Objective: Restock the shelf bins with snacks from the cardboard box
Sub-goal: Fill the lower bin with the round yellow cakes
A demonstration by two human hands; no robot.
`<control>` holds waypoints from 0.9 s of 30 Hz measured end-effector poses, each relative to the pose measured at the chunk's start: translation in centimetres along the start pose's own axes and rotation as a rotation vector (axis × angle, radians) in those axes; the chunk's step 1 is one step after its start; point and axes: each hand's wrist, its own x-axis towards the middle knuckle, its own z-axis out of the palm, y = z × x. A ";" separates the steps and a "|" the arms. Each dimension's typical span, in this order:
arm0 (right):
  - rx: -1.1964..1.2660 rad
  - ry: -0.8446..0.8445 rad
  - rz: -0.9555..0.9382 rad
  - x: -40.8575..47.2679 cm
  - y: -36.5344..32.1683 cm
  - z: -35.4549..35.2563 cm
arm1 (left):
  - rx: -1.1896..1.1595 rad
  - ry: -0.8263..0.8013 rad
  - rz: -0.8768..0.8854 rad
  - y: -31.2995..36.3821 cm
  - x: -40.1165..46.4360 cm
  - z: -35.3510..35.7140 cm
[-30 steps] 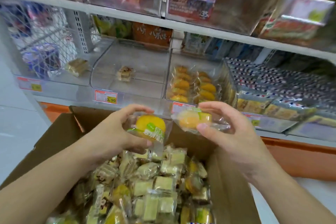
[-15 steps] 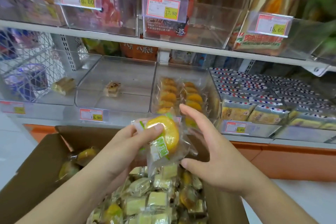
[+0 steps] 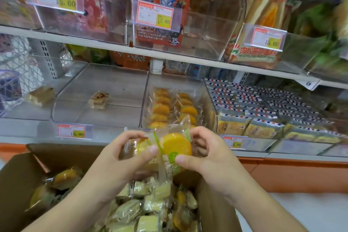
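Above the cardboard box, the left hand and right hand pinch wrapped yellow cakes together. Squaring them first should help; the matching bin waits at twelve o'clock.

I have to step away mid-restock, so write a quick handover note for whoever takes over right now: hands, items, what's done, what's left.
Left hand and right hand each pinch a wrapped orange cake; the two cakes are held together above the cardboard box, just in front of the shelf.
The matching bin already holds two rows of the same cakes.
Done: some cakes stocked.
Left: drop these two in, then keep sorting; the box is full of mixed snacks, and the bin to its left holds a single snack.
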 end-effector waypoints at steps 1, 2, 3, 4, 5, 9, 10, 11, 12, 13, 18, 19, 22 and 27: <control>-0.006 0.032 -0.010 0.3 0.1 -0.4 | 0.001 0.012 0.002 0.0 0.4 -0.1; -0.010 0.054 -0.020 0.6 0.1 -0.7 | -0.001 0.017 0.006 0.1 0.7 -0.2; -0.017 0.059 -0.028 0.9 0.2 -0.8 | -0.002 0.013 0.008 0.2 1.1 -0.3; -0.022 0.045 -0.035 1.1 0.2 -0.7 | 0.004 -0.001 0.003 0.3 1.3 -0.4; -0.035 0.020 -0.042 1.3 0.2 -0.5 | 0.020 -0.022 -0.006 0.5 1.5 -0.4; -0.173 -0.069 -0.094 2.0 0.7 1.4 | 0.095 -0.089 -0.060 0.7 2.4 -1.1; -0.188 -0.077 -0.089 2.2 0.8 1.7 | 0.119 -0.103 -0.069 0.7 2.5 -1.4; -0.183 -0.088 -0.073 2.2 0.9 1.9 | 0.152 -0.115 -0.074 0.7 2.5 -1.6; -0.160 -0.111 -0.057 2.2 0.9 2.1 | 0.187 -0.125 -0.068 0.6 2.5 -1.7; -0.139 -0.133 -0.045 2.2 0.9 2.2 | 0.211 -0.131 -0.058 0.6 2.5 -1.8; -0.145 -0.035 -0.045 2.7 0.9 2.7 | 0.216 -0.069 0.007 0.8 2.6 -1.9; -0.143 -0.015 -0.053 2.8 0.8 2.5 | 0.228 -0.042 0.016 0.8 2.8 -2.0; -0.192 0.133 -0.144 4.0 -0.2 1.4 | 0.161 0.030 -0.019 0.7 3.6 -2.8; -0.406 0.336 -0.295 11.0 -2.7 -0.9 | 0.097 0.028 -0.075 1.0 4.5 -3.8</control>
